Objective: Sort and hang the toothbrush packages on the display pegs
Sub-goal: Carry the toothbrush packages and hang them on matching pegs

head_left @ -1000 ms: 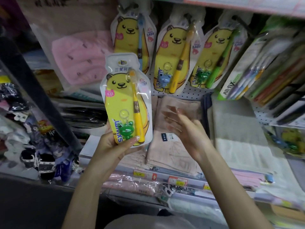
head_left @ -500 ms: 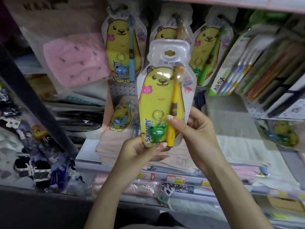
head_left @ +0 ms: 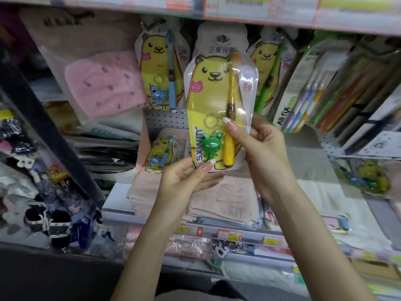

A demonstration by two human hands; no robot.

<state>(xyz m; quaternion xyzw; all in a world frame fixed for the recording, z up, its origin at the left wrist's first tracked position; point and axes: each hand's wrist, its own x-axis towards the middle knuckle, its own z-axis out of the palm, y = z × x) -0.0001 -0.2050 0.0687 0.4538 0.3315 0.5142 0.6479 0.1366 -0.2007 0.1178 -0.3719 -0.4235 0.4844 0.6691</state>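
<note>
A shop shelf [head_left: 118, 208] with yellow price tags [head_left: 230, 232] holds folded towels [head_left: 230, 198]; white pegboard [head_left: 166, 120] behind, dark slanted bar [head_left: 43, 118] left.

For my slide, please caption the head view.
Yellow bear-print plastic toothbrush package held by left hand and right hand, among hanging packages.

Pegboard [head_left: 167, 120] bay under the upper shelf edge [head_left: 260, 18]. The blue-brush package [head_left: 159, 70] and green-brush package [head_left: 263, 59] flank the middle slot, screened by the held package [head_left: 217, 101]. All-fix packs [head_left: 303, 98] crowd the right edge, folded towels [head_left: 227, 192] the bottom. Bare pegboard shows below the blue-brush package.
</note>
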